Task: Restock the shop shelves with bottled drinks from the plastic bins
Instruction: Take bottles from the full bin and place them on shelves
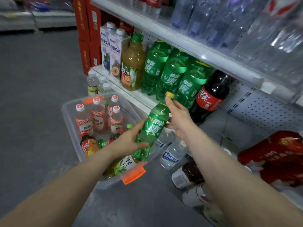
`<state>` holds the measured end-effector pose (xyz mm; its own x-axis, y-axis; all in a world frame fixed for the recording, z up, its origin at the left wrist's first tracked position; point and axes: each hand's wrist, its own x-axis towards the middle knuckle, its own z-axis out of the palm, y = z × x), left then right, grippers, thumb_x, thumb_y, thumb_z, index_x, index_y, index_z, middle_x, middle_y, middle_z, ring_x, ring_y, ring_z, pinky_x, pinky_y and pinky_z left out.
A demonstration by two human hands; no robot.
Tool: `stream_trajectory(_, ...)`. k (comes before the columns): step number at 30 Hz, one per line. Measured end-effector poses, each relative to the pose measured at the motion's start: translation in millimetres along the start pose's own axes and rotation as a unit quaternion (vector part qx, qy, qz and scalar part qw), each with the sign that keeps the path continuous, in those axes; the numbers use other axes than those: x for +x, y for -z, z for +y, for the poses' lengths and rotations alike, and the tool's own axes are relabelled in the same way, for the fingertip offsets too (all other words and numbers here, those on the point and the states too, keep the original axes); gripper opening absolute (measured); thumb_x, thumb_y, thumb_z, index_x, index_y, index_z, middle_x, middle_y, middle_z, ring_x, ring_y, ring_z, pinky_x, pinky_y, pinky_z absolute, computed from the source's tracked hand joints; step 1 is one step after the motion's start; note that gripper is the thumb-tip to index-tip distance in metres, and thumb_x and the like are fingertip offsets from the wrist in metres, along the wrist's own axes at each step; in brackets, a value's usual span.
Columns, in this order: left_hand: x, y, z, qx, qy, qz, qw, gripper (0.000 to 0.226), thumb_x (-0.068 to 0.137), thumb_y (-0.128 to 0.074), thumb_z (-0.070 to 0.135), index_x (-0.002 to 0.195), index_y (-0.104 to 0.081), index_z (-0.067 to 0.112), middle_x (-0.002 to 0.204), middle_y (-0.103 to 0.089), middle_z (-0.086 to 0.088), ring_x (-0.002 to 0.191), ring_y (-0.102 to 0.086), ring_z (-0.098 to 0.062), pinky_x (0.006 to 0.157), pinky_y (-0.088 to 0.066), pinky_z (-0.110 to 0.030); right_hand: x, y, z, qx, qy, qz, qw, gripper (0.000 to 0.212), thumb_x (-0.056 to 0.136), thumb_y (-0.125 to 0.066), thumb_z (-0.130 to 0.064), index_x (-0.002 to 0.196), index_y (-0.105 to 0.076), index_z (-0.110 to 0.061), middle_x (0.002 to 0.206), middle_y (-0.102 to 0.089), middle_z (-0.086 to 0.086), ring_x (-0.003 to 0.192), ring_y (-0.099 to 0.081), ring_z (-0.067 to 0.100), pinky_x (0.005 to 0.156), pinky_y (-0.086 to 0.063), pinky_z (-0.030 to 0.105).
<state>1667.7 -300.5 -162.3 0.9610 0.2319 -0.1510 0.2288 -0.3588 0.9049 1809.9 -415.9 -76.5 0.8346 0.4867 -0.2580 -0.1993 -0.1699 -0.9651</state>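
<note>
A small green soda bottle (154, 125) with a yellow cap hangs tilted above the clear plastic bin (70, 115). My right hand (178, 118) grips its neck and shoulder from the right. My left hand (129, 141) holds its lower body from the left, thumb across the front. The bin sits on the floor with several pink-labelled bottles, a tea bottle and other drinks inside. On the white middle shelf (131, 94) stand three large green soda bottles (172, 74), with a large cola bottle (211, 95) to their right.
Two juice cartons (113, 53) and an amber juice bottle (132, 66) fill the shelf's left end. Water bottles crowd the upper shelf (229, 22). Loose water bottles (173, 153), jars and a red pack (275, 158) lie low at the right. Red boxes (88, 33) stand behind.
</note>
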Motion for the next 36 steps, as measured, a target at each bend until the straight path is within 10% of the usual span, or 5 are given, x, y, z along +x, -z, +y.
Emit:
stream_trajectory(8, 8.5, -56.4, 73.7, -0.033, -0.049, -0.059, 0.997, 0.095, 0.087, -0.075, 0.019, 0.156, -0.013, 0.038, 0.153, -0.025, 0.023, 0.140, -0.031, 0.001, 0.114, -0.030, -0.022, -47.8, 102.4, -16.7, 0.015, -0.003, -0.002, 1.000, 0.032, 0.096, -0.067, -0.030, 0.121, -0.064, -0.010, 0.107, -0.076, 0.003, 0.099, -0.073, 0.022, 0.091, -0.058, 0.034)
stream_trajectory(15, 15.5, -119.7, 146.5, -0.083, -0.086, -0.103, 0.987, 0.084, 0.091, -0.066, 0.002, 0.147, -0.017, 0.041, 0.121, -0.039, 0.034, 0.086, -0.059, 0.021, 0.072, -0.048, -0.007, -93.1, 196.8, -37.4, 0.002, 0.031, -0.014, 0.999, 0.015, 0.094, -0.069, -0.025, 0.109, -0.068, -0.023, 0.112, -0.076, 0.004, 0.097, -0.074, 0.022, 0.088, -0.060, 0.043)
stream_trajectory(24, 29.6, -211.8, 230.3, -0.078, -0.148, -0.174, 0.970, 0.089, 0.089, -0.068, 0.002, 0.148, -0.015, 0.043, 0.142, -0.043, 0.017, 0.118, -0.062, -0.022, 0.088, -0.056, -0.028, -143.7, 321.9, -50.1, -0.028, 0.055, 0.033, 0.998, 0.072, 0.073, -0.079, -0.050, 0.138, -0.054, -0.033, 0.120, -0.073, 0.003, 0.105, -0.072, 0.028, 0.092, -0.058, 0.050)
stream_trajectory(30, 38.3, -277.9, 271.9, -0.051, -0.158, -0.215, 0.962, 0.095, 0.088, -0.072, 0.013, 0.154, -0.011, 0.041, 0.142, -0.046, 0.012, 0.114, -0.065, -0.019, 0.100, -0.051, -0.047, -177.7, 398.9, -46.6, -0.002, 0.064, 0.076, 0.995, 0.043, 0.090, -0.073, -0.037, 0.130, -0.061, -0.028, 0.108, -0.076, 0.001, 0.084, -0.075, 0.018, 0.083, -0.059, 0.042)
stream_trajectory(36, 39.8, -347.7, 316.2, -0.039, -0.200, -0.240, 0.949, 0.091, 0.088, -0.072, 0.016, 0.152, -0.013, 0.039, 0.133, -0.042, 0.031, 0.109, -0.048, 0.024, 0.095, -0.040, -0.005, -216.4, 469.6, -41.0, -0.005, 0.068, 0.136, 0.988, 0.048, 0.086, -0.075, -0.035, 0.127, -0.063, -0.012, 0.114, -0.075, 0.007, 0.104, -0.072, 0.026, 0.089, -0.059, 0.042)
